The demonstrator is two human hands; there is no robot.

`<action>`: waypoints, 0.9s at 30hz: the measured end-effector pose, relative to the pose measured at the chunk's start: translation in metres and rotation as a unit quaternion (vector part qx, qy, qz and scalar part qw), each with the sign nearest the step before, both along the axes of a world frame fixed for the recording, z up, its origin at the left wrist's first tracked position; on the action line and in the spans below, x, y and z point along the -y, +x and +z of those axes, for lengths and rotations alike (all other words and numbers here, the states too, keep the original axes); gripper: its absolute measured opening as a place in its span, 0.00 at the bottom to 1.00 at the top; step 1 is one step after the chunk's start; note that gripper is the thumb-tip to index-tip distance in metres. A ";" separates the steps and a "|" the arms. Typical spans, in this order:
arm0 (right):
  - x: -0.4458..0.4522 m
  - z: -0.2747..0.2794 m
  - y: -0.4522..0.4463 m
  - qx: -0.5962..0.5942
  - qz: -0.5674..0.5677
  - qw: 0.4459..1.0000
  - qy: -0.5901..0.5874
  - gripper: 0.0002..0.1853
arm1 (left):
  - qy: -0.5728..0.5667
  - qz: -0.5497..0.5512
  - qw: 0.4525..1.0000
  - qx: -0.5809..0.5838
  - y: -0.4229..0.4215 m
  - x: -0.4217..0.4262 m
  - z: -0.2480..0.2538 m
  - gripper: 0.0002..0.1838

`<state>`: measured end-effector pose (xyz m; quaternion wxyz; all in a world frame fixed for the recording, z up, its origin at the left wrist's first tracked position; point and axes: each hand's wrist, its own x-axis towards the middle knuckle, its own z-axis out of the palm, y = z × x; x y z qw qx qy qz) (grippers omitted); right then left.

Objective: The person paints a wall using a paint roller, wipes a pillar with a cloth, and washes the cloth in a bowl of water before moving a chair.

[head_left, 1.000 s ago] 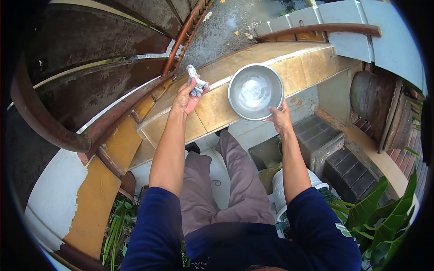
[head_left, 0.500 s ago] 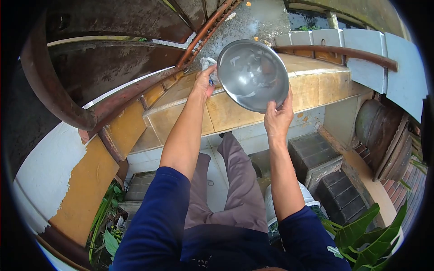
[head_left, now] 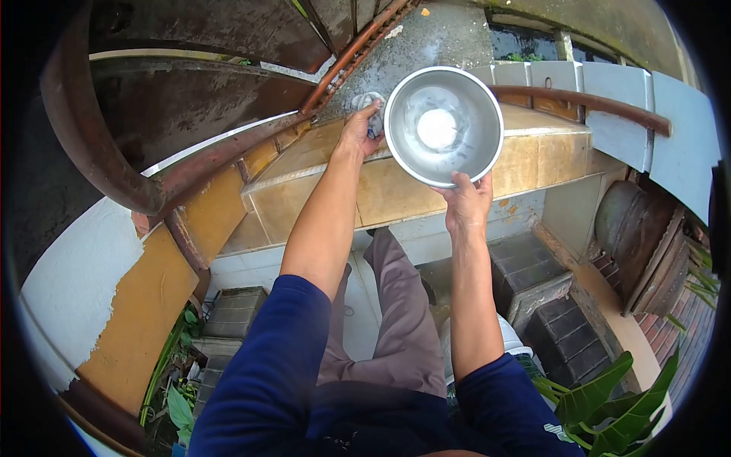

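Note:
A shiny metal bowl is held out over the tiled ledge, its round rim and bright inside turned up toward me. My right hand grips the near edge of the bowl, with the thumb over the rim and the fingers underneath. To the left of the bowl, my left hand is closed around a crumpled, whitish cloth with some blue on it. Part of the cloth is hidden behind the fingers. The left hand is close to the bowl's left side.
The tan tiled ledge runs across in front of me. A rusty brown railing slopes along the left, and another brown rail is at right. Dark grey blocks, a white bucket and green leaves are at lower right.
The bowl has turned from a tilted position, so its inside now faces me, and it has shifted slightly right. My left hand has moved a little right and up with the cloth.

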<state>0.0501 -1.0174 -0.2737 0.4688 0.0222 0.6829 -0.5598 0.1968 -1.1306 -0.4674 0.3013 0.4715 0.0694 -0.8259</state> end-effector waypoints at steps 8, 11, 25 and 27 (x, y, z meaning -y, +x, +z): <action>-0.082 -0.039 -0.056 0.060 -0.033 0.998 -0.010 0.26 | -0.010 0.045 0.998 -0.048 0.014 0.010 0.016 0.18; -0.108 -0.051 -0.072 0.051 -0.037 0.998 0.005 0.26 | 0.013 0.041 0.999 -0.004 0.019 0.022 0.023 0.18; -0.145 -0.079 -0.093 0.029 0.003 0.998 0.063 0.24 | 0.139 -0.061 0.983 0.102 0.024 0.039 0.024 0.11; -0.144 -0.077 -0.093 0.036 -0.002 0.996 0.080 0.21 | 0.149 -0.055 0.985 0.068 0.026 0.036 0.026 0.11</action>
